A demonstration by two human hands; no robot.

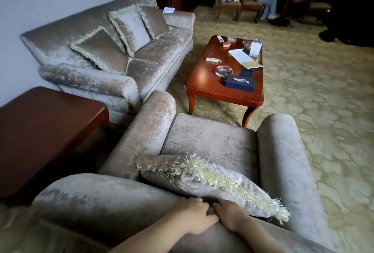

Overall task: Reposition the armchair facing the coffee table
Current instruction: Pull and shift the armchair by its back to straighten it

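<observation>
At the far left stood a dark wooden side table [46,131], with the velvet sofa [113,58] behind it along the wall. The armchair [208,143] occupied the lower centre of the view, directly below the camera, and was seen from behind its backrest. Its seat opened forward and slightly right, toward the near short end of the coffee table [204,82]. The front edge of the seat lay near that end, apart from it. The long axis of the coffee table ran away from the chair, roughly in line with the direction the seat faced, though offset a little to the right.

A fringed cushion [204,180] leaned against the inside of the backrest, just ahead of the hands.

The left hand [194,216] rested palm down on the top of the backrest, near its middle, fingers loosely spread and curled over the front edge. The right hand [232,218] lay just beside it in the same flat posture, fingertips touching or nearly touching the cushion. Neither hand enclosed anything. Both hands sat equally near the chair's centre line, so a push would likely drive the chair straight forward; turning it probably calls for a wider hand spacing.

On the coffee table lay a dark tissue box [239,83], an ashtray [223,71] and papers [241,55]. No writing or brand could be read; the print was too small and blurred.
</observation>
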